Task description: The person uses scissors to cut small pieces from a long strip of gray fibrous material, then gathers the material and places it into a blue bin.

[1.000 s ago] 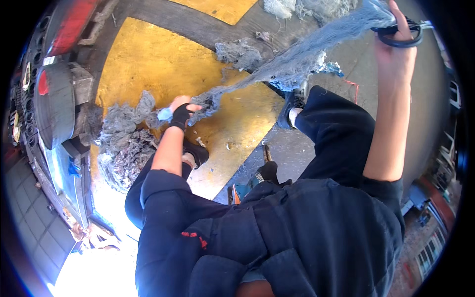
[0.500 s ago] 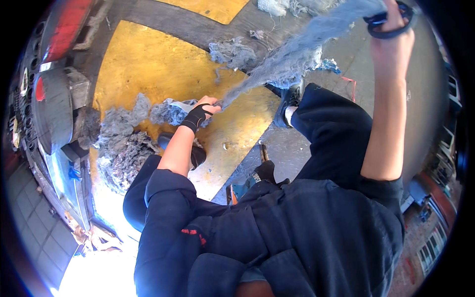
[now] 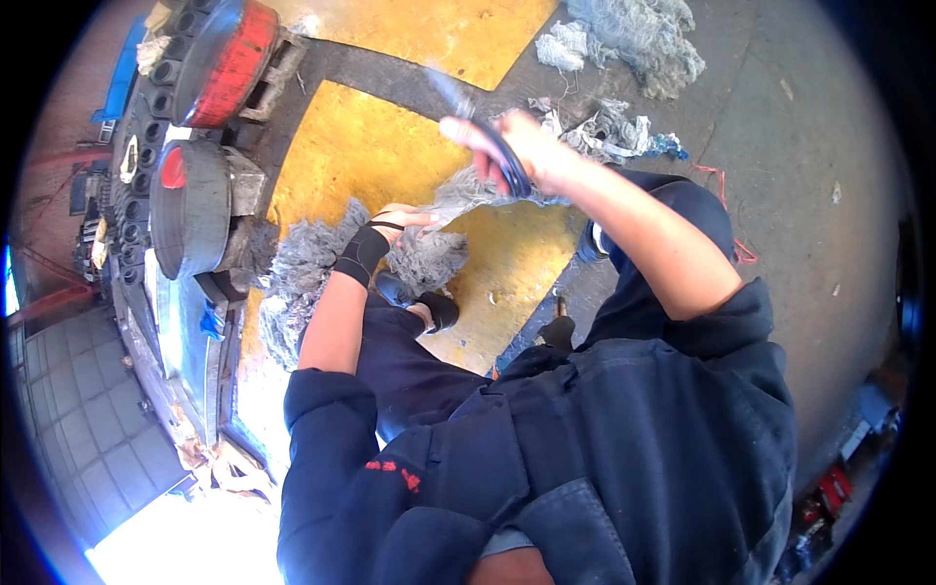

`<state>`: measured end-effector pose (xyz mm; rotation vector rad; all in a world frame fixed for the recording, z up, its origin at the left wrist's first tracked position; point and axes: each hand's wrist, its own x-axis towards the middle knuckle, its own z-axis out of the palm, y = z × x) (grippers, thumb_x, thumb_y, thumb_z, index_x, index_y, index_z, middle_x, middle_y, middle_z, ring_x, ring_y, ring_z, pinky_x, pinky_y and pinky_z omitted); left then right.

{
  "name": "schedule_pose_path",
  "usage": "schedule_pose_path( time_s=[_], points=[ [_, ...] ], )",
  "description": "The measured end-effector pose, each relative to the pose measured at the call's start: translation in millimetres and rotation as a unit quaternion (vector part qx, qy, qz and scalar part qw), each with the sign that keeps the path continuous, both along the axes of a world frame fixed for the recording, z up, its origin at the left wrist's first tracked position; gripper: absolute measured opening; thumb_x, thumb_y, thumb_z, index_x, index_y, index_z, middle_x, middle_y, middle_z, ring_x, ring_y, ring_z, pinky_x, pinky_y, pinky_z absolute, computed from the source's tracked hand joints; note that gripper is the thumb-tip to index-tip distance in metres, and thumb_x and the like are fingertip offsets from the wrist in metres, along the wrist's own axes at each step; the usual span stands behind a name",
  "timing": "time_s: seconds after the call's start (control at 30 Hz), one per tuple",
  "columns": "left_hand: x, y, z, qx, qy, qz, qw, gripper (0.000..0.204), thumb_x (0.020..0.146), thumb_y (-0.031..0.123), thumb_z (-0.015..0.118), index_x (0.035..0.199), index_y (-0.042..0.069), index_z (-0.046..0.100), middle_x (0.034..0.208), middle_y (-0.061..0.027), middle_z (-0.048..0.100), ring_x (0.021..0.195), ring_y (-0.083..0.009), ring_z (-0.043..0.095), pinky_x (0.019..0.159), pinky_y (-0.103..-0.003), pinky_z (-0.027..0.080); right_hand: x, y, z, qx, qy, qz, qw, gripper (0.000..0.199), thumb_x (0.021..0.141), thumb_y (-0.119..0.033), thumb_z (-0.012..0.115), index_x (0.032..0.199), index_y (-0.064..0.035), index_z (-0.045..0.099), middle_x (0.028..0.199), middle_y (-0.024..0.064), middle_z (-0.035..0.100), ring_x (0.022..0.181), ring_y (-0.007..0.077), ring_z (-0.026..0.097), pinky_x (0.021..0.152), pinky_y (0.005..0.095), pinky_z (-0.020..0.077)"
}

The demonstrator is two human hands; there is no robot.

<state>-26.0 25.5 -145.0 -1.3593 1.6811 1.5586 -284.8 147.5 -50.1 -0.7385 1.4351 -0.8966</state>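
My right hand (image 3: 534, 154) is closed around the dark handles of a pair of scissors (image 3: 503, 158), whose blades look smeared by motion and point up and to the left. Below and left of it, my left hand (image 3: 395, 224), with a black wrist band (image 3: 363, 253), grips a bunch of grey yarn waste (image 3: 429, 258). Part of the bunch hangs under the left hand, and pale strands run right, beneath the scissors. Against the left forearm's far side lies a heap of grey fibre (image 3: 310, 253) on the floor.
Yellow floor panels (image 3: 361, 136) lie ahead of my feet. More fibre piles (image 3: 648, 44) and scraps (image 3: 614, 132) sit at the far right. A grey drum (image 3: 190, 210) and a red drum (image 3: 229, 68) stand left on blocks. A red string (image 3: 723, 180) lies right of my knee.
The right hand with the scissors has come down and left from the upper right, close to the left hand. The long stretched grey strand is now slack and bunched. The view has shifted.
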Motion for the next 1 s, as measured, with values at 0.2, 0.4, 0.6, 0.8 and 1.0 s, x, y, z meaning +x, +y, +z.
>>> schedule_pose_path(
  time_s=[0.2, 0.4, 0.6, 0.8, 1.0],
  points=[
    [16.0, 7.5, 29.2, -0.041, 0.078, 0.103, 0.991, 0.042, 0.075, 0.04, 0.07, 0.105, 0.01, 0.068, 0.09, 0.0008, 0.065, 0.076, -0.0115, 0.057, 0.066, -0.025, 0.043, 31.2, 47.7, -42.0, 0.187, -0.124, 0.233, 0.946, 0.078, 0.073, -0.082, 0.046, 0.069, -0.0049, 0.055, 0.058, 0.0032, 0.052, 0.043, 0.0114, 0.049, 0.04, 0.0252, 0.0386],
    [14.7, 10.7, 41.7, 0.093, 0.224, 0.264, 0.934, 0.032, 0.082, 0.016, 0.067, 0.109, -0.001, 0.063, 0.097, -0.0042, 0.067, 0.088, -0.0127, 0.062, 0.079, -0.027, 0.047, 44.5, 58.9, -53.0, 0.251, -0.176, 0.271, 0.912, 0.087, 0.067, -0.089, 0.039, 0.077, -0.0039, 0.055, 0.069, 0.0061, 0.052, 0.052, 0.0155, 0.048, 0.049, 0.0307, 0.04],
    [3.3, 13.1, 41.6, 0.116, 0.255, 0.263, 0.923, 0.029, 0.084, 0.012, 0.065, 0.11, -0.001, 0.063, 0.098, -0.0057, 0.066, 0.088, -0.013, 0.062, 0.081, -0.026, 0.047, 42.6, 34.4, -57.1, 0.227, -0.227, 0.249, 0.914, 0.086, 0.075, -0.084, 0.035, 0.079, -0.0016, 0.057, 0.07, 0.008, 0.056, 0.053, 0.0145, 0.051, 0.048, 0.0285, 0.0426],
    [1.0, 12.7, 47.9, 0.123, 0.271, 0.235, 0.925, 0.03, 0.084, 0.012, 0.064, 0.111, -0.001, 0.062, 0.099, -0.004, 0.065, 0.09, -0.0112, 0.06, 0.081, -0.024, 0.045, 47.2, 19.3, -45.9, 0.221, -0.222, 0.234, 0.92, 0.085, 0.075, -0.085, 0.035, 0.073, -0.002, 0.055, 0.062, 0.0051, 0.049, 0.048, 0.013, 0.046, 0.044, 0.0271, 0.0386],
    [6.7, 6.3, 39.7, 0.082, 0.272, 0.215, 0.934, 0.028, 0.085, 0.012, 0.064, 0.11, -0.001, 0.063, 0.098, -0.0028, 0.065, 0.088, -0.0101, 0.058, 0.081, -0.024, 0.044, 51.3, 14.4, -48.6, 0.221, -0.24, 0.198, 0.924, 0.075, 0.076, -0.082, 0.039, 0.062, -0.0083, 0.042, 0.055, 0.001, 0.039, 0.04, 0.0107, 0.041, 0.037, 0.0253, 0.0335]
  ],
)
